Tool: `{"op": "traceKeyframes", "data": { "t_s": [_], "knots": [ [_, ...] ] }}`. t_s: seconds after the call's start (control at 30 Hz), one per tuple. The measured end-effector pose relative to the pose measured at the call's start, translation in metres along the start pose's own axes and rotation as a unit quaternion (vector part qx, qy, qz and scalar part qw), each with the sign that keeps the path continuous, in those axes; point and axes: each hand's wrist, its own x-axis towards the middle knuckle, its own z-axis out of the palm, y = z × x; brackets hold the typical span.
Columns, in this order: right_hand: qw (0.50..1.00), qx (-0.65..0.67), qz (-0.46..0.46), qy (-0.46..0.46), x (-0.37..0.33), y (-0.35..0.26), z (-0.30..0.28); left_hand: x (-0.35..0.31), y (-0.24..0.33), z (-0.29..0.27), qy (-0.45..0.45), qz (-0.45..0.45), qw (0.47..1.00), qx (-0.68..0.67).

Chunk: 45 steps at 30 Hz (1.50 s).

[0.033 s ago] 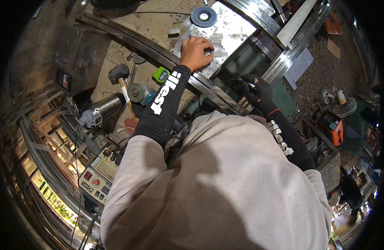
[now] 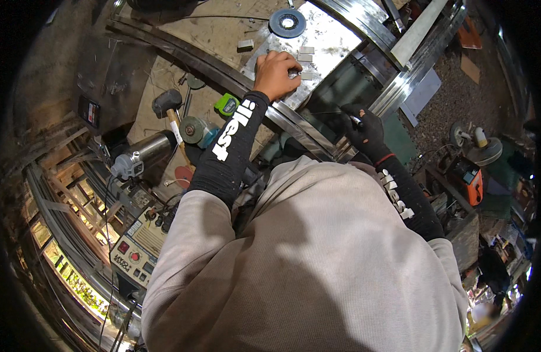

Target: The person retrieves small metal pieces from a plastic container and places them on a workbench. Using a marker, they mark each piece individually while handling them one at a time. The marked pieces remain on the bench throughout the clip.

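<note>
My bare left hand [image 2: 275, 76] rests at the near part of a shiny metal plate [image 2: 335, 29]. Its fingers are curled around a small metal piece [image 2: 293, 74], mostly hidden by them. Just right of the fingertips lie a few small flat metal pieces [image 2: 306, 57] on the plate. My right hand [image 2: 364, 130], in a dark glove with worn holes, is closed beside the metal frame [image 2: 308, 132]. It grips a slim pale-bodied tool [image 2: 356, 121], whose kind I cannot make out. A thin line runs leftward from that hand.
A grinding disc [image 2: 287, 23] lies on the plate's far part, with a small metal block [image 2: 245, 45] left of it. Near my left forearm are a green tape measure [image 2: 226, 105], an angle grinder [image 2: 199, 132] and a mallet [image 2: 167, 103]. A control box [image 2: 135, 252] stands lower left.
</note>
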Motion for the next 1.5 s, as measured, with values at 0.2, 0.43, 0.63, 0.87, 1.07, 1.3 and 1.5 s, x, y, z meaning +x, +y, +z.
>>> {"op": "traceKeyframes", "data": {
  "t_s": [0.2, 0.43, 0.63, 0.87, 1.07, 1.3, 1.5],
  "knots": [
    [0.973, 0.199, 0.105, 0.046, 0.014, -0.001, 0.006, 0.004, -0.007, 0.004, 0.017, 0.013, 1.000, 0.001],
    [0.964, 0.231, 0.110, 0.077, 0.051, -0.020, 0.002, 0.004, -0.009, 0.006, 0.013, 0.015, 1.000, -0.006],
    [0.976, 0.187, 0.096, 0.048, 0.085, -0.039, 0.006, 0.004, -0.009, 0.007, 0.023, 0.018, 1.000, -0.009],
    [0.989, 0.138, 0.047, 0.010, 0.117, -0.049, 0.029, 0.003, -0.007, 0.004, 0.012, 0.020, 1.000, 0.011],
    [0.995, 0.088, 0.047, -0.028, 0.132, -0.047, 0.031, 0.002, -0.006, 0.003, 0.013, 0.023, 1.000, 0.006],
    [0.994, 0.093, 0.037, -0.043, 0.138, -0.041, 0.034, 0.002, -0.007, 0.003, 0.004, 0.018, 1.000, -0.007],
    [0.994, 0.077, 0.051, -0.062, 0.139, -0.041, 0.035, 0.002, -0.006, 0.002, 0.005, 0.016, 1.000, -0.006]
  ]
}}
